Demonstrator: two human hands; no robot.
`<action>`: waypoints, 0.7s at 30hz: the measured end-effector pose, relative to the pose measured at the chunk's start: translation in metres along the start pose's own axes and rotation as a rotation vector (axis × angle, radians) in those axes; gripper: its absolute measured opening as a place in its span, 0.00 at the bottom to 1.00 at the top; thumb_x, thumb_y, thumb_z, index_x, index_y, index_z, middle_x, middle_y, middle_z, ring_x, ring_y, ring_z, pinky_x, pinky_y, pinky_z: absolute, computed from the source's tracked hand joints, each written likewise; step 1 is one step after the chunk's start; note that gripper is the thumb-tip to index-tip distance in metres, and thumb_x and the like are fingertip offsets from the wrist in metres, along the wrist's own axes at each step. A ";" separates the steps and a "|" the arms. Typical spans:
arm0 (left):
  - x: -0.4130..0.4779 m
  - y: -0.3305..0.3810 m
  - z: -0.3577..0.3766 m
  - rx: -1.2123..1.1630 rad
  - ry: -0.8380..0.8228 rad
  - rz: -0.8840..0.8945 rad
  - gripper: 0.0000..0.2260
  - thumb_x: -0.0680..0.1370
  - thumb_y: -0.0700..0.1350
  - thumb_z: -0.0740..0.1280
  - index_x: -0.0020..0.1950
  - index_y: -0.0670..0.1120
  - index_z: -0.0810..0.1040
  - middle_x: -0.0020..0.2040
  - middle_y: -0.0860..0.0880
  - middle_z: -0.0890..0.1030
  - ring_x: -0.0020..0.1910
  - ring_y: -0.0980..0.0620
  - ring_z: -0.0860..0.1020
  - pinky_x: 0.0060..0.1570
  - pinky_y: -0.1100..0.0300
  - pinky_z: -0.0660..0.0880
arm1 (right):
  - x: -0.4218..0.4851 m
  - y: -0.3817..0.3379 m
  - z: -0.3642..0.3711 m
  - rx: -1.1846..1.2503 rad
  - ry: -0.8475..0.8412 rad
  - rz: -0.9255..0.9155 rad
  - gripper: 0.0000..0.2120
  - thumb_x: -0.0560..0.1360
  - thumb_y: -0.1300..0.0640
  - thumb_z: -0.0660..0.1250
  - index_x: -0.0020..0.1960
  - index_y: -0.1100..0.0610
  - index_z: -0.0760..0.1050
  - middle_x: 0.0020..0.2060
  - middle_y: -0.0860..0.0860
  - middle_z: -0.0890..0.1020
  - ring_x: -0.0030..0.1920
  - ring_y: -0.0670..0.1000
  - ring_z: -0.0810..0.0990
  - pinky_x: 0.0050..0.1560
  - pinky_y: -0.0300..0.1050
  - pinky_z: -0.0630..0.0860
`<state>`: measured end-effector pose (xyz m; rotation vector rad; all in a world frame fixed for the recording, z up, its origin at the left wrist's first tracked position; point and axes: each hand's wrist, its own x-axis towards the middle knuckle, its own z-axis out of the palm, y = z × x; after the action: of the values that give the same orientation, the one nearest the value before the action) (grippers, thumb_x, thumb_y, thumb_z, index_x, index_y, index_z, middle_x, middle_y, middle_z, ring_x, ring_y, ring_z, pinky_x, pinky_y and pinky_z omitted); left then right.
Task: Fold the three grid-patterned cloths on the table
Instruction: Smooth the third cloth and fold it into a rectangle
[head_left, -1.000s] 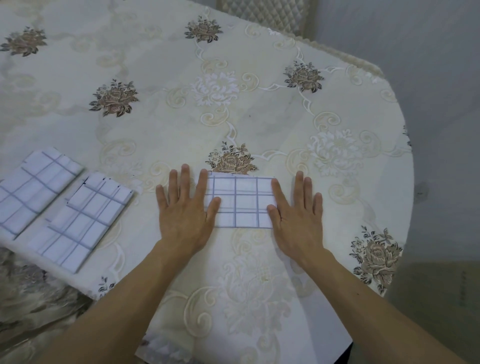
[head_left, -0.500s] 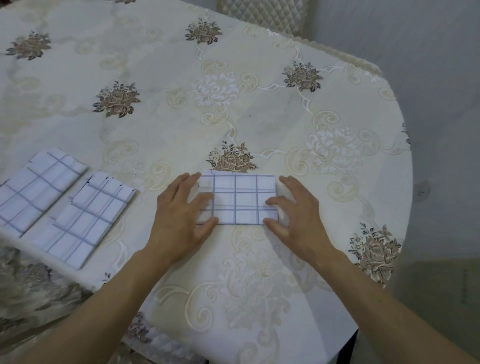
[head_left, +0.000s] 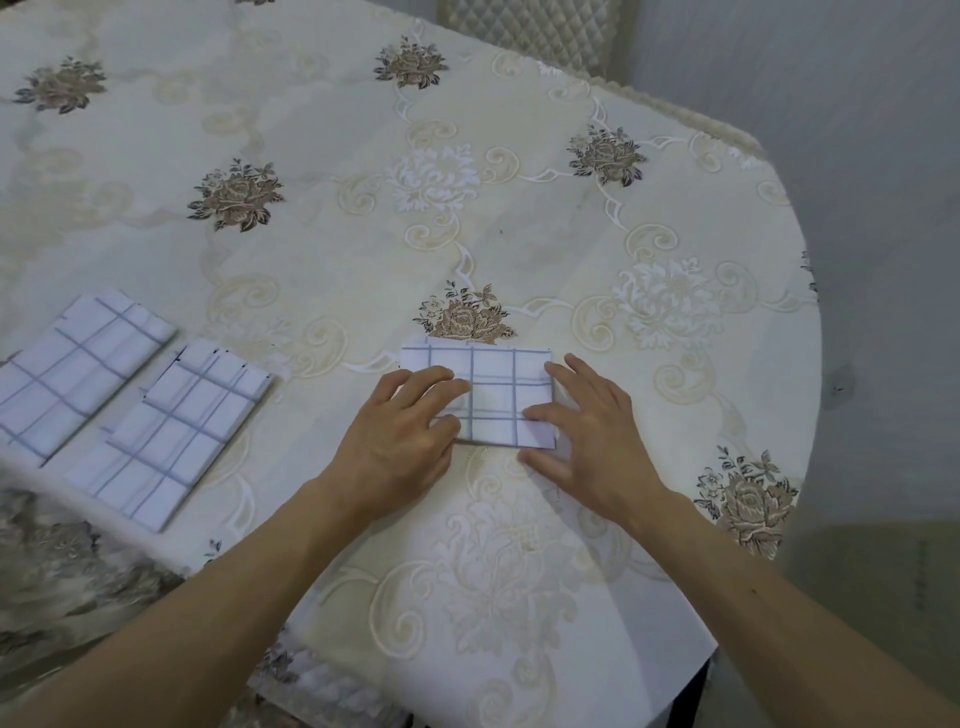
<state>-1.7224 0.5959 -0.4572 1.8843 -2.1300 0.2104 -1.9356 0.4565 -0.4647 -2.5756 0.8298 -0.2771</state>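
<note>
A small folded grid-patterned cloth (head_left: 493, 395) lies near the table's front, just below a brown flower print. My left hand (head_left: 405, 436) rests on its left part, with bent fingers and thumb on top of the fabric. My right hand (head_left: 592, 436) is at its right end: the forefinger lies on top and the thumb sits against the near right corner, pinching it. Two more folded grid cloths lie side by side at the left edge, one nearer (head_left: 171, 431) and one farther left (head_left: 72, 369).
The round table (head_left: 363, 218) wears a cream floral cover; its edge curves round at the right and front. A quilted chair back (head_left: 535, 31) stands behind the far side. Grey floor lies to the right.
Both hands went from lying flat beside the cloth to bent fingers on top of it. They have closed in over its two ends. The cloth has barely shifted.
</note>
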 end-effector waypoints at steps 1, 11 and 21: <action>0.000 0.001 0.000 0.003 0.002 -0.009 0.04 0.74 0.39 0.68 0.38 0.43 0.78 0.62 0.44 0.81 0.64 0.41 0.77 0.58 0.45 0.73 | 0.000 -0.002 0.000 -0.007 -0.011 0.002 0.21 0.67 0.39 0.71 0.55 0.49 0.82 0.73 0.55 0.71 0.77 0.58 0.61 0.72 0.59 0.60; 0.007 0.005 -0.021 -0.142 0.097 -0.215 0.02 0.72 0.40 0.67 0.42 0.43 0.78 0.59 0.45 0.82 0.62 0.41 0.77 0.56 0.50 0.70 | 0.011 -0.022 -0.004 0.061 0.243 -0.141 0.05 0.69 0.62 0.75 0.45 0.56 0.83 0.65 0.58 0.77 0.67 0.59 0.74 0.62 0.55 0.69; -0.042 -0.002 -0.065 -0.101 0.194 -0.527 0.03 0.74 0.41 0.71 0.41 0.43 0.81 0.64 0.42 0.80 0.64 0.38 0.75 0.57 0.46 0.70 | 0.048 -0.058 -0.037 0.153 0.259 -0.296 0.03 0.70 0.63 0.74 0.42 0.56 0.83 0.66 0.58 0.76 0.69 0.60 0.72 0.67 0.51 0.63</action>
<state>-1.7081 0.6545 -0.4088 2.1808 -1.4320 0.1571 -1.8791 0.4585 -0.4029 -2.5430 0.4836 -0.7456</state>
